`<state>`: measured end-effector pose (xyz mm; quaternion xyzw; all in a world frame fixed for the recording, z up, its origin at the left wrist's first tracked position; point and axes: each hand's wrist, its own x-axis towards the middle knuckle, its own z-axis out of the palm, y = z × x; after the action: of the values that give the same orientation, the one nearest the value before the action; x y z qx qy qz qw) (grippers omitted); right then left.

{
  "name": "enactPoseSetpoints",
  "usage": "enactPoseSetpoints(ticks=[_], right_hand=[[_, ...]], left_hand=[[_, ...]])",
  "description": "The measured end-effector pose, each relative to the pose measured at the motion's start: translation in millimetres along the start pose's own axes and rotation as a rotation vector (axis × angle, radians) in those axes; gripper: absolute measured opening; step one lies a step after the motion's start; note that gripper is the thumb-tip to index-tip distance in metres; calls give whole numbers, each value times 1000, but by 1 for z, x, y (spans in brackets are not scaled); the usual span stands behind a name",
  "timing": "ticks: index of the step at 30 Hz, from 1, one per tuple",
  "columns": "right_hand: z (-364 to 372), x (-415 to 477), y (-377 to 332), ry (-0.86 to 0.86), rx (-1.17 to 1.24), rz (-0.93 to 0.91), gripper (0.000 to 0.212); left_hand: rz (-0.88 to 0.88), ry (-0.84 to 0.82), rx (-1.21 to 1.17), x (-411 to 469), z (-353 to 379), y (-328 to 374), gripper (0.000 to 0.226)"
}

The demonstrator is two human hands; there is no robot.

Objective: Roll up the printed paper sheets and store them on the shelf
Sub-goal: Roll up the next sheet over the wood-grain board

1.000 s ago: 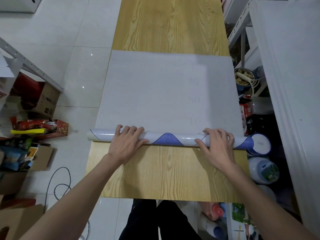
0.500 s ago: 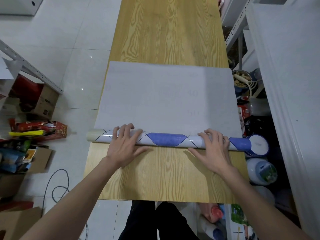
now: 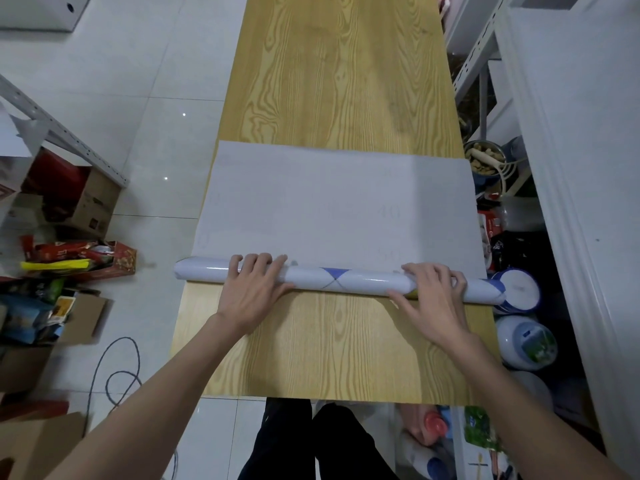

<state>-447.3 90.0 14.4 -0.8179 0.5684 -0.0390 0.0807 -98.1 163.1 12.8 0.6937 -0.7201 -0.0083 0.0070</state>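
Left hand and right hand press flat-fingered on the crosswise roll; the unrolled sheet lies beyond it.

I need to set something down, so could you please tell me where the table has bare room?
Free: the far table wood beyond the sheet, and the near strip between the roll and the table's near edge, though both forearms cross it. Crowded: the middle, under the sheet, and the roll, where the left hand and right hand press.
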Motion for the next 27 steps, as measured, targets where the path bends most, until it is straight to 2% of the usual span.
enactPoseSetpoints(ticks=[3,8,13,19,24,27], right_hand=[[0,0,-2,10,64,39,54],[4,-1,2,12,-48,4,68],[0,1,-2,15,13,39,52],[3,-2,2,7,-36,6,64],[0,-4,-1,20,51,18,50],[2,-8,5,35,23,-18,53]], left_hand=[[24,-3,-19,-3,5,0,55],[27,2,40,-7,5,0,65],[9,24,-9,-6,6,3,56],[14,12,19,-7,5,2,67],[7,31,-36,-9,6,2,59],[-3,42,-11,-10,3,2,62]])
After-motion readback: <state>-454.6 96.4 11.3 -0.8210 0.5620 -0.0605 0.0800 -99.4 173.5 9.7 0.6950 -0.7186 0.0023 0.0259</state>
